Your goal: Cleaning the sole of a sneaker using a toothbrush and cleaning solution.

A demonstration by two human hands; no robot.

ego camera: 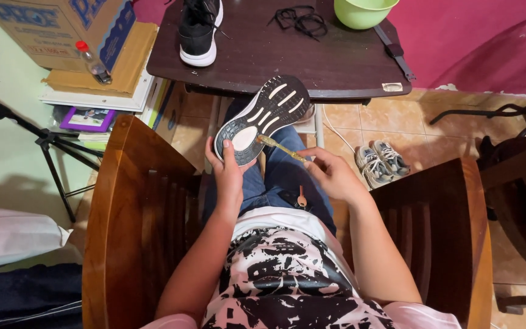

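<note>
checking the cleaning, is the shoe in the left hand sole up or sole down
Sole up: the shoe in the left hand shows its white-grooved tread to the camera, and the right hand holds a brush against it.

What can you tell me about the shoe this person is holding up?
The shoe is turned sole up, so mostly its underside shows: a black rubbery-looking tread with white bars across the forefoot and a pale oval patch at the heel. It is tilted, toe toward the dark table, heel toward the person. The left hand grips the heel, thumb on the sole. A slim yellowish tool in the right hand touches the sole.
</note>
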